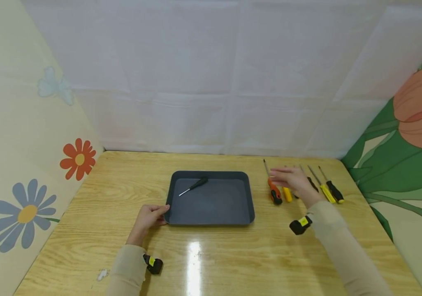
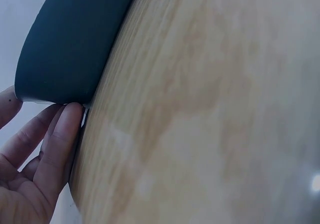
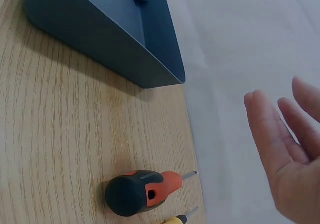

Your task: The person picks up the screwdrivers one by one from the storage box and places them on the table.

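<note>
A dark grey rectangular tray [image 1: 211, 225] sits on the wooden table, and a black-handled screwdriver [image 1: 198, 183] lies in it. My left hand [image 1: 150, 216] pinches the tray's near left corner, thumb at the rim and fingers against the outer wall [image 2: 65, 48]. To the right of the tray, my right hand [image 1: 291, 180] hovers over a row of screwdrivers with nothing in it, its fingers extended. Nearest to it is an orange-and-black screwdriver [image 1: 274, 192]. Beside that lies a yellow-handled one [image 1: 287, 194]; the hand partly hides others behind it.
Further right lie a yellow-and-black screwdriver [image 1: 327, 193] and a black one with a yellow end [image 1: 335, 191]. A small white scrap [image 1: 102, 274] is on the table's near left. White sheeting [image 1: 196, 82] hangs behind the table, and printed flower panels flank it.
</note>
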### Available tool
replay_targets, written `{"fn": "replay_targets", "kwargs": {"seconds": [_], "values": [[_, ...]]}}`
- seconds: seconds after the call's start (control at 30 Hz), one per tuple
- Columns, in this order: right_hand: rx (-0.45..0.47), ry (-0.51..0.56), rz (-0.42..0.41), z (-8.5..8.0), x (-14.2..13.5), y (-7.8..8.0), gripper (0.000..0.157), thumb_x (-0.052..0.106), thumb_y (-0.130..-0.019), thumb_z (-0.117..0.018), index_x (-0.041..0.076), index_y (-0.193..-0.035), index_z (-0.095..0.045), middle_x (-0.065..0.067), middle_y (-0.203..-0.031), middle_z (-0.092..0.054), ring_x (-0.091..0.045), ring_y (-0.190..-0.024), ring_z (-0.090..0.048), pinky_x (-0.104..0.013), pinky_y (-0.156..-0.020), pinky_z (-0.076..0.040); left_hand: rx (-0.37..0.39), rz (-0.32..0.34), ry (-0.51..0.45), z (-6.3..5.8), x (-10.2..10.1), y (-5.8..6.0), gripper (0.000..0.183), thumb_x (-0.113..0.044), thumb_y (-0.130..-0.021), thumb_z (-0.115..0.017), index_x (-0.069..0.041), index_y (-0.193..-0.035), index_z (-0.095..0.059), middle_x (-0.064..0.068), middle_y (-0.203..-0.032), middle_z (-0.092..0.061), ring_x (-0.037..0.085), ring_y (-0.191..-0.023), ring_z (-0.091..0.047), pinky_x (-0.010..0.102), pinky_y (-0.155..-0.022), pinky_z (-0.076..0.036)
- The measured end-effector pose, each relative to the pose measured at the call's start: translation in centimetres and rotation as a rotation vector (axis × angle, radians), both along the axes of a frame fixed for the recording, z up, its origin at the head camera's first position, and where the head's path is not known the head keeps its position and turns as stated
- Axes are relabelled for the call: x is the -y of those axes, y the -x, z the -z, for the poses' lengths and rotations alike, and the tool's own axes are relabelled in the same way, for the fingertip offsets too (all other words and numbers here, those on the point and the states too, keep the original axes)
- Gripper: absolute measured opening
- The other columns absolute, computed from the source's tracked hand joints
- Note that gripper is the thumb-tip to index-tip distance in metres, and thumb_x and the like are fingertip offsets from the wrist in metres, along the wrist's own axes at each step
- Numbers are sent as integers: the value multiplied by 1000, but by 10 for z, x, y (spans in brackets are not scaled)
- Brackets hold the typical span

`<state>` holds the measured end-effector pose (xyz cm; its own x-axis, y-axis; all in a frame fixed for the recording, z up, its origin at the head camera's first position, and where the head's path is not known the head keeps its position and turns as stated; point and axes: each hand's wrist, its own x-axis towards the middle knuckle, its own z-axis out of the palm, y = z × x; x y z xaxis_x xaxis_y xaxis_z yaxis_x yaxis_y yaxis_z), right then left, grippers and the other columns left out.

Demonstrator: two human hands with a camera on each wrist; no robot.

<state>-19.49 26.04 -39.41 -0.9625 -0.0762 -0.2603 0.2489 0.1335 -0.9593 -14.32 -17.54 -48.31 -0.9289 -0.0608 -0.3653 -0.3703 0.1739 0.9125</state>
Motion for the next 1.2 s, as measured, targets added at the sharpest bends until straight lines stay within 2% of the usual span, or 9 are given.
{"fn": "replay_targets", "kwargs": {"seconds": [0.23,0.37,0.6,0.7,0.83,1.03,1.2], "values": [[-14,23,-24,0,9,1,46,4,-93,-49,-15,-132,-32,-19,-112,-59,-6,-80,-63,-30,-81,-51,3,1,10,-1,-1,1,33,-15,-85,-64,14,-100,-63,7,-69,-62,13,-55,-59,29,-56,-55],[-9,39,-36,3,12,3,47,5,-92,-51,-15,-132,-33,-22,-115,-57,-7,-81,-64,-32,-83,-50,1,6,17,0,0,1,33,-16,-85,-64,14,-99,-63,7,-69,-61,13,-55,-59,29,-57,-55],[-29,42,-59,7,20,5,47,4,-92,-52,-16,-130,-34,-8,-100,-65,-7,-79,-64,-34,-84,-49,6,-6,19,1,0,2,32,-15,-85,-65,13,-98,-64,7,-69,-61,13,-55,-58,28,-56,-55],[-19,56,-64,9,25,6,45,1,-91,-51,-16,-130,-36,-16,-105,-63,-9,-80,-65,-33,-83,-50,2,-6,19,1,0,2,32,-15,-85,-65,14,-99,-63,7,-68,-61,13,-55,-58,29,-56,-55],[-1,54,-77,11,33,8,42,-1,-91,-51,-15,-128,-38,-28,-117,-53,-16,-86,-65,-31,-81,-51,-3,-4,13,0,-1,1,32,-15,-85,-65,14,-99,-63,7,-69,-62,13,-56,-58,29,-57,-56],[6,22,-100,14,44,10,41,2,-92,-50,-14,-128,-39,-34,-125,-43,-33,-103,-57,-38,-87,-48,-5,4,12,0,-1,0,32,-15,-85,-64,14,-99,-63,8,-69,-62,13,-56,-58,28,-56,-55],[22,32,-107,17,53,14,42,2,-91,-53,-14,-127,-41,-31,-120,-49,-26,-95,-62,-41,-87,-47,-8,2,-2,0,-1,0,32,-14,-85,-64,14,-98,-63,8,-67,-62,12,-54,-58,27,-54,-55]]}}
